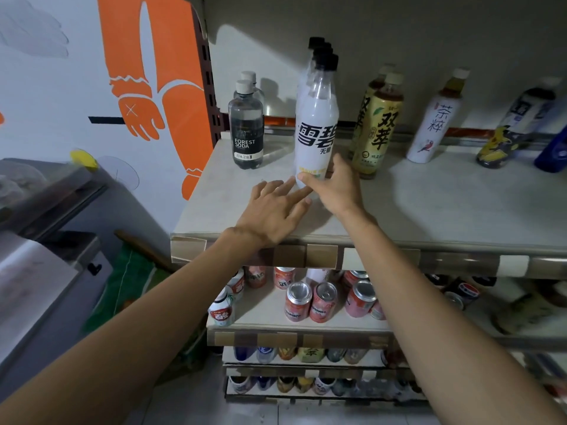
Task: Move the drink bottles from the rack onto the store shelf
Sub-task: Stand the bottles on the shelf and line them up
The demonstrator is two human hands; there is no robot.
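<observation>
On the top shelf [429, 210], near its front edge, the left hand [273, 210] lies flat, its fingers [293, 188] straight and spread, tips at the foot of the white bottle [316, 139]. The right hand [337, 185] grips that bottle's base, thumb across the front. The bottle stands upright, cap up, label forward, heading a row of like bottles [316, 42]. Forest Soda bottles [247, 133] stand to its left, tea bottles [379, 130] close on its right.

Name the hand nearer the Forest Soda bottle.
Left. The left hand rests on the shelf in front and right of the Forest Soda bottle; the right hand holds the white bottle farther right.
</observation>
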